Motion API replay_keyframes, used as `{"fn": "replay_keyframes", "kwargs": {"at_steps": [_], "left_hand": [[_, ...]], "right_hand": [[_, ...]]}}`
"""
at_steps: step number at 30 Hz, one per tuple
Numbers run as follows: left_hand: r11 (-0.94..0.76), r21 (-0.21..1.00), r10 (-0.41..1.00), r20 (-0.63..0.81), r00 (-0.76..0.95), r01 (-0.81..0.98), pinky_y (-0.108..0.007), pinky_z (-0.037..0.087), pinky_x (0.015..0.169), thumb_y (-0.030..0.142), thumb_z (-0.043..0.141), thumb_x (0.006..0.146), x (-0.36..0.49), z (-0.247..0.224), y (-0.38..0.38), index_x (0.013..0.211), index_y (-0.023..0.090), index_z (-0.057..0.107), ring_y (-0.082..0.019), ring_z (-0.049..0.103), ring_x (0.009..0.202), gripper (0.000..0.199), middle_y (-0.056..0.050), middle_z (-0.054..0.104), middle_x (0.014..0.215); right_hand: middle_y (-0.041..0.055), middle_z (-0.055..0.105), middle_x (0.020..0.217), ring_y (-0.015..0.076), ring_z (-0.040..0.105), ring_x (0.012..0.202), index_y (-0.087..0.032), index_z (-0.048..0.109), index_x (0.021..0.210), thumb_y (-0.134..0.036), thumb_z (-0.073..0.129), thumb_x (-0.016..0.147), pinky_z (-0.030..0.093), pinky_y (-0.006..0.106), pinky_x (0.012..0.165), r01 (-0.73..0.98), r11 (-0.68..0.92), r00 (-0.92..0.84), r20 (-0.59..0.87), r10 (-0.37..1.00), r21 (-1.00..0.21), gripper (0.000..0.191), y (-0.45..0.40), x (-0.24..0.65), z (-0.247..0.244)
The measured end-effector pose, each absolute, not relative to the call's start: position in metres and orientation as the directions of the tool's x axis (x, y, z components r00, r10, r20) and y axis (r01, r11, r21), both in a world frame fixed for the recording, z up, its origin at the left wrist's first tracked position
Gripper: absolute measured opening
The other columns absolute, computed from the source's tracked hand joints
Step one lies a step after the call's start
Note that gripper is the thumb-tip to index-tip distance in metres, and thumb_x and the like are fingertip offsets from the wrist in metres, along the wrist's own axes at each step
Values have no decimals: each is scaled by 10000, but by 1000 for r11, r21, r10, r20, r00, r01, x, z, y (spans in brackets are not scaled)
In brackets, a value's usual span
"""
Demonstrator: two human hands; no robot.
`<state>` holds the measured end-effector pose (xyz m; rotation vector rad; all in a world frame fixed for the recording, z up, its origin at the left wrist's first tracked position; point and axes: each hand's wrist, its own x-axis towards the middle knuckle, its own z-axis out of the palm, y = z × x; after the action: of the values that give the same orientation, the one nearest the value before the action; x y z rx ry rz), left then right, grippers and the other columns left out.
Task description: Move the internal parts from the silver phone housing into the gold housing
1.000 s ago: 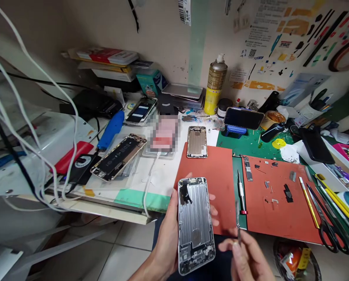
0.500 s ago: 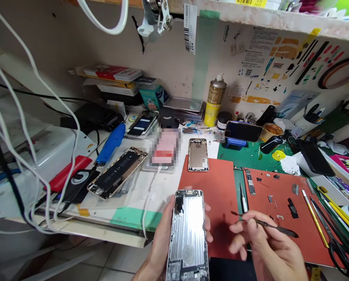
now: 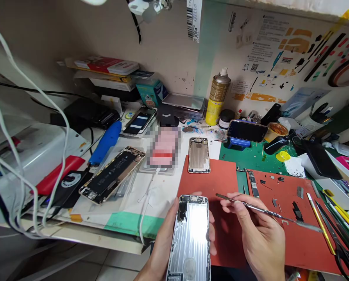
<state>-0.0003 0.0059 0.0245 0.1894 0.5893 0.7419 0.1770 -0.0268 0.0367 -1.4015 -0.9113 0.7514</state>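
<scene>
My left hand (image 3: 166,238) is wrapped round a silver phone housing (image 3: 195,238), its inner side facing up and its bottom edge cut off by the frame. Bright light glares off the bare metal. To the right, my right hand (image 3: 258,230) pinches a thin metal tool (image 3: 258,208) between thumb and fingers. The tool's dark flat tip points left, above the red mat (image 3: 221,179) and apart from the housing. A second, gold-edged housing (image 3: 199,155) lies beyond, at the mat's far edge.
An opened phone with a battery (image 3: 112,175) lies at left near a blue-handled tool (image 3: 106,143). Small parts and a circuit board (image 3: 253,184) rest on the right mat. Scissors (image 3: 342,249), a spray can (image 3: 217,96) and a propped phone (image 3: 247,131) stand or lie around; white cables (image 3: 65,144) hang at left.
My right hand has shifted, and its tool now reaches further left and shows more of its length. The housing in my left hand sits slightly lower and further right. The view has tilted a little.
</scene>
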Motion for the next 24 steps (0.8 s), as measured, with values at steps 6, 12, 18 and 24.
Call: {"fn": "replay_keyframes", "kwargs": {"at_steps": [6, 12, 18, 24], "left_hand": [[744, 360, 668, -411, 620, -562, -323, 555, 565, 621, 533, 1050, -1, 22, 6, 1484, 219, 524, -274, 773, 629, 592, -118, 777, 989], [763, 308, 646, -388, 657, -568, -349, 568, 553, 631, 584, 1016, 0, 14, 7, 1412, 243, 606, -288, 774, 629, 554, -115, 777, 1012], [781, 304, 622, -457, 636, -545, -336, 560, 555, 625, 530, 1043, -2, 12, 6, 1415, 204, 621, -290, 775, 646, 570, -140, 774, 1000], [743, 335, 664, -481, 573, -579, -351, 580, 531, 583, 616, 1004, 0, 20, 4, 1478, 234, 601, -287, 764, 646, 590, -111, 767, 983]], "right_hand": [[46, 813, 1019, 184, 820, 943, -249, 777, 1018, -343, 667, 1058, 694, 291, 866, 24, 118, 412, 117, 904, -993, 150, -14, 161, 20], [39, 817, 997, 194, 831, 911, -241, 716, 1055, -337, 659, 1070, 709, 339, 852, -144, 110, 409, 43, 912, -983, 113, -14, 160, 3], [47, 812, 1030, 202, 828, 937, -244, 699, 1084, -316, 631, 1084, 706, 361, 868, -102, 105, 406, 55, 912, -989, 98, -19, 161, -2], [51, 791, 1045, 218, 814, 986, -251, 719, 1097, -277, 612, 1087, 700, 376, 872, -20, 129, 394, 111, 912, -991, 110, -23, 162, -8]]}}
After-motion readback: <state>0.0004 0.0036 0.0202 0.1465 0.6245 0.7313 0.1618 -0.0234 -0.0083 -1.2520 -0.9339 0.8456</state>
